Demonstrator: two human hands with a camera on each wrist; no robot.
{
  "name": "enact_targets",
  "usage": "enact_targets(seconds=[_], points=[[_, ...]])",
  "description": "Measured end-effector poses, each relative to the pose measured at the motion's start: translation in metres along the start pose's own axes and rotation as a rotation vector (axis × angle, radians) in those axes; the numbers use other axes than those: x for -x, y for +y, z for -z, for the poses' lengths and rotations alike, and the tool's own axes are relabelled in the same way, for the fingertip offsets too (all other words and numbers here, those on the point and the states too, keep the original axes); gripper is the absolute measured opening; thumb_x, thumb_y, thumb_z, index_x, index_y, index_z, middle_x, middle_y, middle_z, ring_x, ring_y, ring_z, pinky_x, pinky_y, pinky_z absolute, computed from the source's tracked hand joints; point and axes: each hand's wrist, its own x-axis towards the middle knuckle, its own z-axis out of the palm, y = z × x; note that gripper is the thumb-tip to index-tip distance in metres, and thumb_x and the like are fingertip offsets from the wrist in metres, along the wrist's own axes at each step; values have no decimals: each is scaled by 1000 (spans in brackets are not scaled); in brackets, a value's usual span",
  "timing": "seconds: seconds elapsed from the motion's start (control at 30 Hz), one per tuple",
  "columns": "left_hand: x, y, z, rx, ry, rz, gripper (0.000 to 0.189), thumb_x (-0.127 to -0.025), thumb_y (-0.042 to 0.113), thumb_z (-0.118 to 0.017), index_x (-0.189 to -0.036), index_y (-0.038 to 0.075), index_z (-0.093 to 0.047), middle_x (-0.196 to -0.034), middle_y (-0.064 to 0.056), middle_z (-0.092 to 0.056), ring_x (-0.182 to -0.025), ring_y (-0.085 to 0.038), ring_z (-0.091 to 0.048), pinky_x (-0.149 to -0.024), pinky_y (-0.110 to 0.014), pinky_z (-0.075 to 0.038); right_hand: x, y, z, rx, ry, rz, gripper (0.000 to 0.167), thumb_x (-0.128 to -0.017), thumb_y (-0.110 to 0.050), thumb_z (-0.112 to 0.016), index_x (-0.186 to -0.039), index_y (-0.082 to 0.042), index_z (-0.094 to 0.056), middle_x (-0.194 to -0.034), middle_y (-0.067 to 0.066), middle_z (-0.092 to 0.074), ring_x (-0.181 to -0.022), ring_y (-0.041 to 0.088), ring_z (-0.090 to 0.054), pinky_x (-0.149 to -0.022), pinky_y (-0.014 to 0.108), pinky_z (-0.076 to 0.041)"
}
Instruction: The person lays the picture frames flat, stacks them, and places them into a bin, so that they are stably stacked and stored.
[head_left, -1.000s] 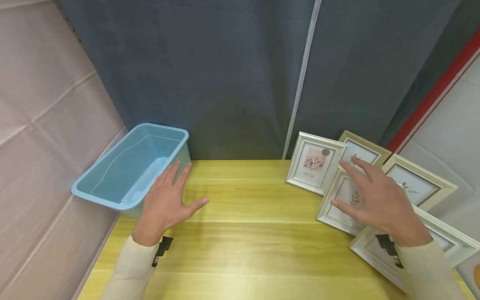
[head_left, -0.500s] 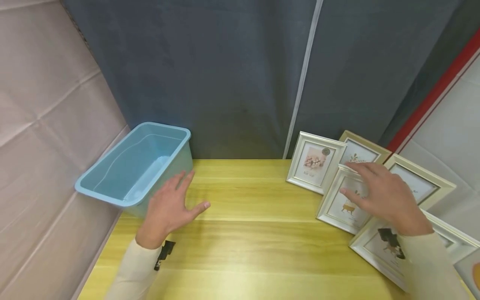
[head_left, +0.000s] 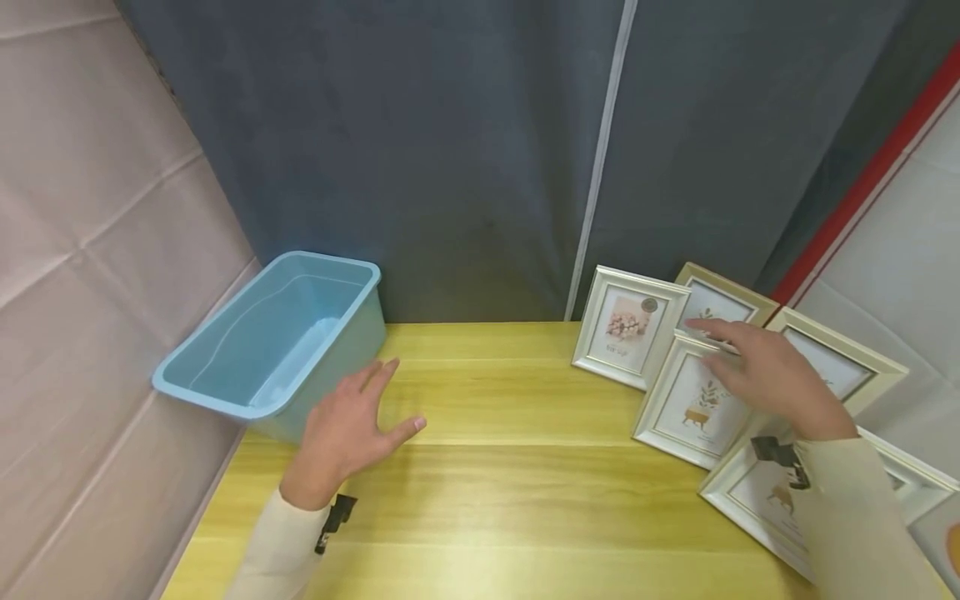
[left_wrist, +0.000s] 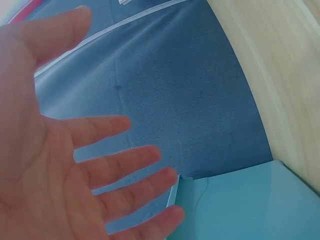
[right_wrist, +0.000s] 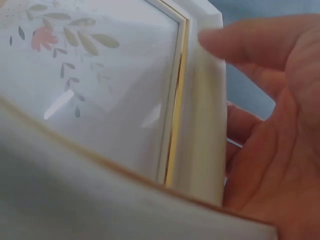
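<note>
My right hand (head_left: 776,375) reaches over the top right edge of a small cream picture frame (head_left: 697,408) with a printed potted plant. In the right wrist view, the thumb (right_wrist: 215,42) overlaps the front border of this white-edged picture frame (right_wrist: 205,120), while the other fingers pass behind it, their tips hidden. The frame stands leaning back on the table. On the left, my left hand (head_left: 341,433) hovers with fingers spread beside a light blue plastic bin (head_left: 330,367); its palm holds nothing. A corner of the bin (left_wrist: 240,205) shows below the fingertips in the left wrist view.
Several more picture frames stand around the right hand: a cherry-blossom frame (head_left: 630,329), a gold-toned frame (head_left: 720,296), a cream frame (head_left: 840,358) and a larger deer-print frame (head_left: 765,500). The wooden table (head_left: 495,475) meets a dark grey curtain (head_left: 450,167) at the back.
My right hand has moved in over the plant-print frame, its thumb and index finger drawing nearer each other. The left hand has drifted slightly toward me and right, away from the bin's rim.
</note>
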Motion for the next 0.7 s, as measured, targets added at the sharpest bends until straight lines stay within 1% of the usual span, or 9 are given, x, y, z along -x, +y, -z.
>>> enact_targets(seconds=[0.13,0.2,0.23,0.3,0.37,0.43,0.5,0.6,0.7], points=[[2,-1,-5,2,-7,-2,101,-89,84,-57,-165,20,-39,-163,-17,-48,-137,-47,-56,-93,-69,-55,-3,4,-1,-42,19,38,53,-99,-4,-70,-148,-20,-62,-151,21,-59,-135,48,-56,-100,64,-47],[3,-1,-7,4,-8,-4,100,-89,82,-59,-164,20,-40,-161,-17,-50,-136,-47,-57,-91,-68,-56,-4,6,-2,-36,40,74,51,-98,-3,-71,-146,-21,-64,-149,20,-62,-135,47,-57,-105,54,-48],[3,-1,-7,4,-9,-3,100,-89,82,-60,-164,20,-40,-161,-17,-50,-136,-47,-57,-90,-68,-57,-3,7,-2,-27,53,94,51,-97,-3,-72,-144,-21,-65,-147,19,-64,-134,45,-58,-105,49,-47],[3,-1,-8,5,-9,-3,99,-89,81,-61,-164,20,-40,-161,-17,-50,-135,-47,-58,-88,-68,-57,-3,8,-2,-15,82,129,50,-96,-1,-72,-142,-21,-67,-142,17,-67,-130,42,-61,-101,45,-47],[3,0,-9,7,-6,-5,98,-89,80,-62,-164,20,-41,-161,-17,-51,-134,-47,-58,-87,-68,-57,-3,7,-1,1,105,157,51,-95,0,-73,-141,-21,-68,-137,17,-69,-124,39,-63,-98,44,-47],[2,1,-10,9,-7,-9,98,-89,80,-62,-164,20,-41,-161,-16,-51,-135,-47,-58,-88,-68,-57,-3,5,0,12,122,179,52,-94,2,-74,-140,-19,-68,-133,17,-70,-119,37,-65,-92,51,-48],[2,2,-12,13,-9,-11,98,-89,80,-62,-164,20,-40,-161,-16,-50,-136,-47,-57,-90,-69,-57,-4,3,1,27,128,191,53,-92,3,-74,-140,-19,-68,-130,17,-71,-114,36,-66,-88,54,-49],[2,3,-13,22,-19,-12,97,-89,79,-62,-164,21,-40,-162,-16,-50,-138,-47,-56,-92,-69,-56,-4,-1,3,46,121,192,53,-92,3,-74,-141,-18,-68,-127,16,-72,-110,34,-67,-84,53,-50],[3,4,-15,30,-26,-12,96,-90,78,-63,-164,21,-40,-161,-16,-50,-138,-46,-56,-91,-69,-56,-3,-3,5,62,119,180,53,-93,2,-74,-141,-19,-68,-124,16,-72,-107,34,-67,-82,53,-50]])
